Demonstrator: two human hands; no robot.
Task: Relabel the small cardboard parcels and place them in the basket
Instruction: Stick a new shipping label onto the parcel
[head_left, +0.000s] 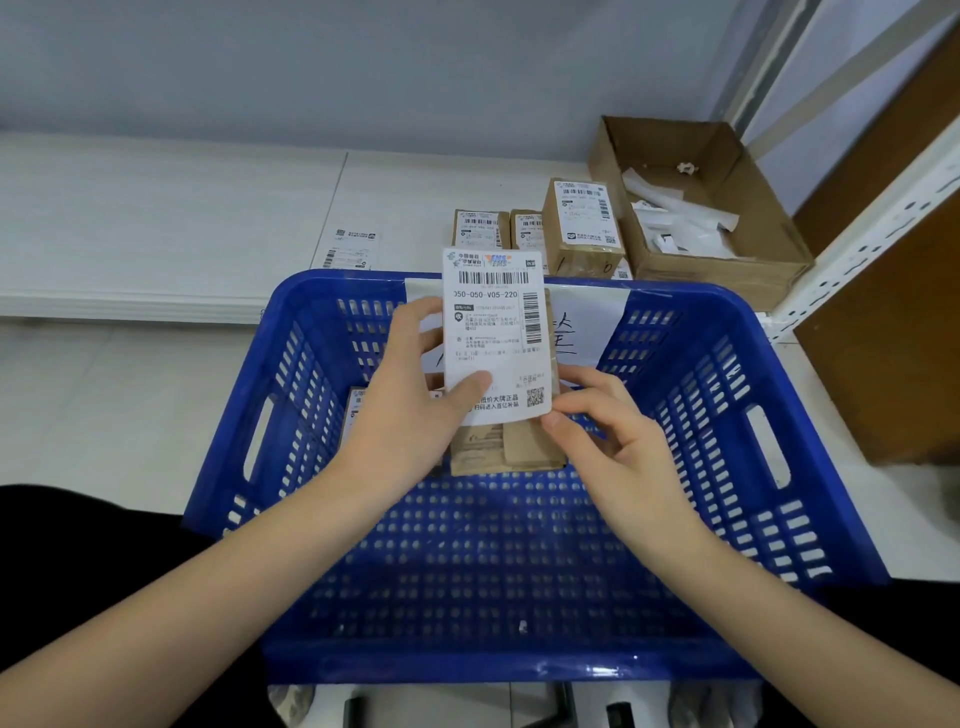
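Both forearms reach over the basket (727, 415), left hand (415, 415) and right hand (613, 436) pinching a label (493, 322) on the parcel (509, 447) above it; alignment should precede pressing flat, judged here.

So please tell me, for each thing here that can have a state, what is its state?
shipping label: upright, pinched by both hands, not yet flat on the parcel.
held parcel: above the basket, behind the label.
left hand: grips label and parcel.
right hand: pinches the label's lower corner.
blue basket: one labelled parcel inside.
cardboard box: open, holds paper scraps.
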